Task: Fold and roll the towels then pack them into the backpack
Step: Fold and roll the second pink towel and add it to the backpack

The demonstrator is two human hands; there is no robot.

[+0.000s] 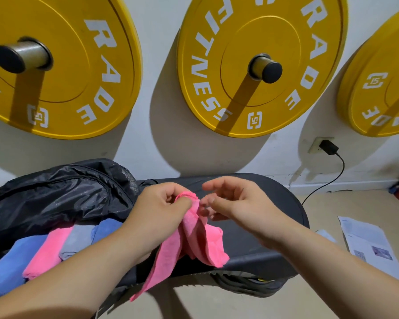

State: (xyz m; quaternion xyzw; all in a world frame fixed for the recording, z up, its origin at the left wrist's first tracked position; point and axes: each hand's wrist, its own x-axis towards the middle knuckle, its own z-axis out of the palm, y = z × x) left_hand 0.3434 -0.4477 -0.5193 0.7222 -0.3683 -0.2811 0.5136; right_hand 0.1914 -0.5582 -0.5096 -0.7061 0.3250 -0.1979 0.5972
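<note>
Towel [195, 238] in left hand [161, 210], above bench [263, 226].

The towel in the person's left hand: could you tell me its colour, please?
The towel is pink, clearest in the head view.

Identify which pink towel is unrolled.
The hanging pink towel pinched by the left hand; the other pink towel lies rolled, lower left.

Black bench [258, 231] — backpack [55, 199], folded towels [44, 254]
</note>
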